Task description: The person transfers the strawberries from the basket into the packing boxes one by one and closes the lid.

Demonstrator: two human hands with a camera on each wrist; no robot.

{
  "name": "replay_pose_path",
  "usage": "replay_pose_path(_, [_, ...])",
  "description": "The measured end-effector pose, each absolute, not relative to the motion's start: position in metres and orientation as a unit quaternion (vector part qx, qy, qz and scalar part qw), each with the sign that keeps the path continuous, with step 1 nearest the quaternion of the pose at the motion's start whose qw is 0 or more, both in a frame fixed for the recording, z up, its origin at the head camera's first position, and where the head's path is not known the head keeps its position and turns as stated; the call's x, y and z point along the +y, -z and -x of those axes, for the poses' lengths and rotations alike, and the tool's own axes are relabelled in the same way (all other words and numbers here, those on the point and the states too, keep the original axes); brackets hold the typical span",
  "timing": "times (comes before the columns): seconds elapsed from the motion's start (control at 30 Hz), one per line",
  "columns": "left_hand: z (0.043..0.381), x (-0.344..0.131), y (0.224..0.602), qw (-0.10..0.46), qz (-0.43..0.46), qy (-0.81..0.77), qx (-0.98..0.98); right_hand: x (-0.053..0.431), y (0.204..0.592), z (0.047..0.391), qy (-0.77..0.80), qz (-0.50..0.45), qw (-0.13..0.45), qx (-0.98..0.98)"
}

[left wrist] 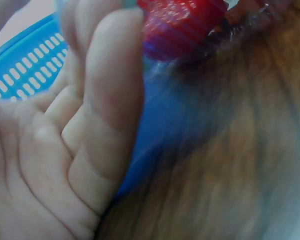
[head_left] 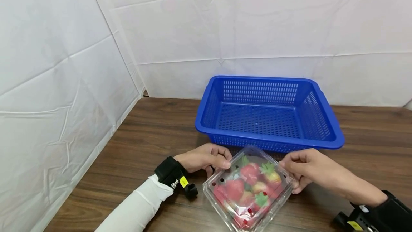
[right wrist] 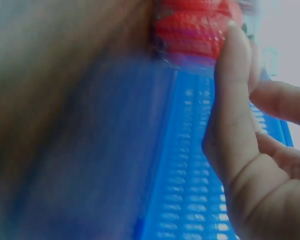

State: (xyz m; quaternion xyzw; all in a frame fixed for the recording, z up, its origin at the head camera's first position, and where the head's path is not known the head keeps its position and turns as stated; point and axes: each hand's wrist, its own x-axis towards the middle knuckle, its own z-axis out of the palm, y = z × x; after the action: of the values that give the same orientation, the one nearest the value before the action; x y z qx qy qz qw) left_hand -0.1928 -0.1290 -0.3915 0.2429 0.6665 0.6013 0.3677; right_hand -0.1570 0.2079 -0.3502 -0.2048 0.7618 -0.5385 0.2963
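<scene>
A clear plastic clamshell box (head_left: 248, 192) full of red strawberries with green leaves is held between both hands in front of the blue basket. My left hand (head_left: 206, 158) grips its left corner, thumb on top and fingers curled at the edge. On the opposite side, my right hand (head_left: 310, 171) pinches the right corner between thumb and fingers. The lid looks closed, with round vent holes. In the left wrist view a red strawberry (left wrist: 182, 25) shows through the plastic beyond the fingers. Red fruit (right wrist: 192, 30) also appears past the right fingertips in the right wrist view.
A blue perforated plastic basket (head_left: 270, 139) stands behind the box, near the table's back edge, with nothing inside. The dark wooden table (head_left: 154, 124) meets white cloth walls (head_left: 180, 31) at the back and left. Black camera straps circle both wrists.
</scene>
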Motion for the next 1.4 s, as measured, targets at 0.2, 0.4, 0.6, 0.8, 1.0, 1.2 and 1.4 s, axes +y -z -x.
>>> replay_pose_path(0.2, [0.194,-0.132,0.393,0.388,-0.252,-0.612,0.641,0.209,0.350,0.159,0.523,0.196,0.300,0.773])
replay_pose_path(0.4, [0.194,-0.129,0.396,0.327,-0.230,-0.634,0.662,0.204,0.352,0.158,0.500,0.176,0.276,0.802])
replay_pose_path(0.6, [0.197,-0.138,0.392,0.343,-0.239,-0.620,0.664,0.211,0.350,0.158,0.525,0.169,0.301,0.778])
replay_pose_path(0.8, [0.198,-0.149,0.391,0.380,-0.250,-0.612,0.647,0.217,0.348,0.160,0.544,0.157,0.342,0.750])
replay_pose_path(1.0, [0.199,-0.147,0.392,0.341,-0.222,-0.634,0.658,0.220,0.352,0.164,0.579,0.142,0.375,0.710])
replay_pose_path(1.2, [0.199,-0.152,0.390,0.356,-0.209,-0.626,0.661,0.227,0.354,0.167,0.605,0.168,0.403,0.666])
replay_pose_path(1.4, [0.194,-0.162,0.386,0.407,-0.266,-0.578,0.655,0.231,0.353,0.168,0.620,0.185,0.432,0.628])
